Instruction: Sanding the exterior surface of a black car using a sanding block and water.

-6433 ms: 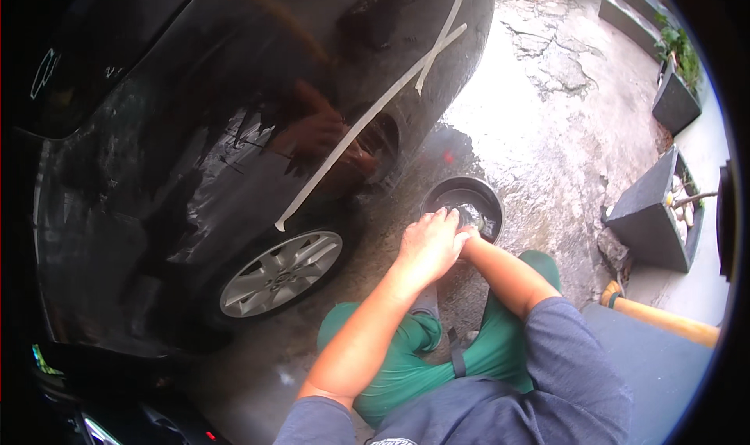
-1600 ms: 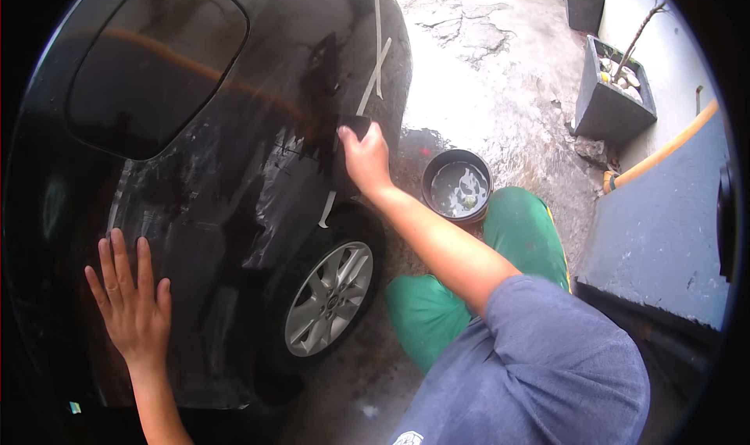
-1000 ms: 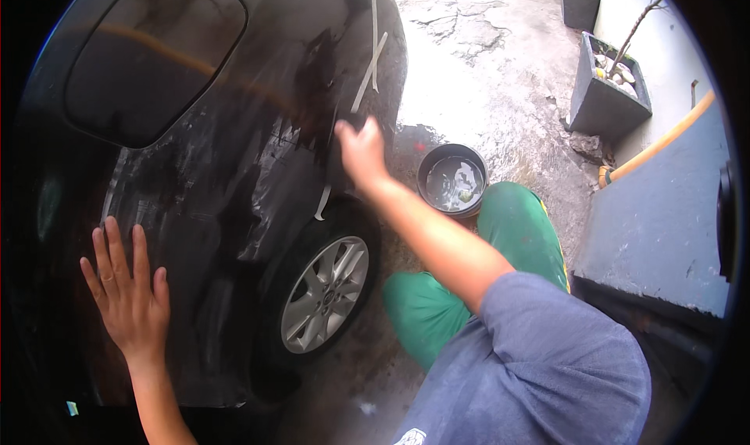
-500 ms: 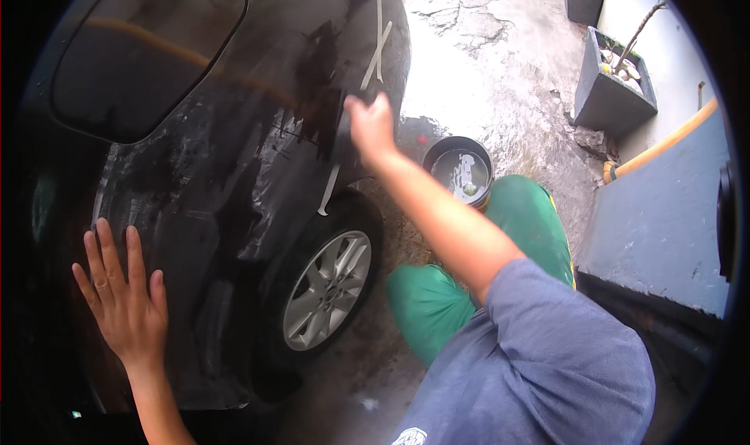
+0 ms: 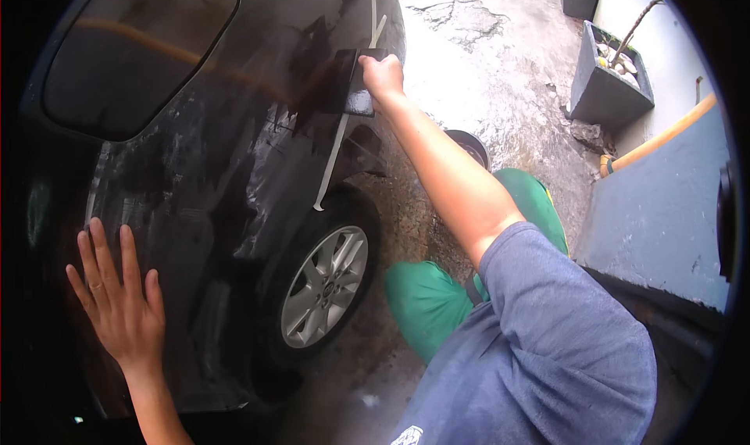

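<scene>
My right hand (image 5: pixel 383 79) grips a black sandpaper sheet (image 5: pixel 358 103), its thumb on top. The sheet lies against the rear side of a dark car (image 5: pixel 226 171), over the strip of pale masking tape (image 5: pixel 332 160) above the wheel arch. My left hand (image 5: pixel 129 320) rests flat on the car's lower left panel, fingers spread and holding nothing. Whitish smears and dull patches mark the paintwork between my hands. Below the tape is the rear wheel (image 5: pixel 326 286) with its silver rim.
Behind my right forearm, a black bucket (image 5: pixel 478 150) is mostly hidden. My knees in green trousers (image 5: pixel 426 308) are bent close to the wheel. A square grey planter (image 5: pixel 612 85) stands by the wall, and a yellow pipe (image 5: pixel 664 144) runs above the blue-grey low wall (image 5: pixel 664 218).
My right hand has moved up and slightly right along the car's edge, and the black sandpaper sheet shows more fully. My forearm now covers most of the bucket. The left hand stays on the panel.
</scene>
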Demonstrator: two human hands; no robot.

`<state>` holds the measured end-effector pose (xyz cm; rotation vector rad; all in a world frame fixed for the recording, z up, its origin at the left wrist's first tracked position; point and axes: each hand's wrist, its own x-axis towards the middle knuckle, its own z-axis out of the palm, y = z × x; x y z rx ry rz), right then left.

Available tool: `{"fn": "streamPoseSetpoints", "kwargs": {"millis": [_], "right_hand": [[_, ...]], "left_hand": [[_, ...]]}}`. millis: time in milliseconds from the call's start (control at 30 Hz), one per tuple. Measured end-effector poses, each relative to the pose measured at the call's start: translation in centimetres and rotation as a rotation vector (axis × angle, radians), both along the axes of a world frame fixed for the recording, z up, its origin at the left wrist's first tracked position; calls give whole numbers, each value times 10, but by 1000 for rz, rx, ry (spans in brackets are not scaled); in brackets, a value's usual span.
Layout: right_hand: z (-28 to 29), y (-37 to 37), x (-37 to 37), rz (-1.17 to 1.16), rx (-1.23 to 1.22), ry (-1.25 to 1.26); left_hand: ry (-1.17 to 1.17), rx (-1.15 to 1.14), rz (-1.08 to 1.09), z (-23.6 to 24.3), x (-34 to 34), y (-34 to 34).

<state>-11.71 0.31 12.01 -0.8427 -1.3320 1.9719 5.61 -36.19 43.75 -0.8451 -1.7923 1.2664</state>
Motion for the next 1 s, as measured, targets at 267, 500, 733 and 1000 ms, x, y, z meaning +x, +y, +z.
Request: {"fn": "streamPoseSetpoints", "kwargs": {"millis": [267,500,733,1000], "right_hand": [[3,-78,43,-78,66,84],[12,-56,35,54,-104,70],[7,-5,2,-17,73,-19],[14,-81,55,-68,232,221]], "left_hand": [[12,-14,4,2,1,-11],[5,-13,68,-1,0,-8],[12,-20,8,2,-3,-3],[23,-35,62,1,0,-13]]}}
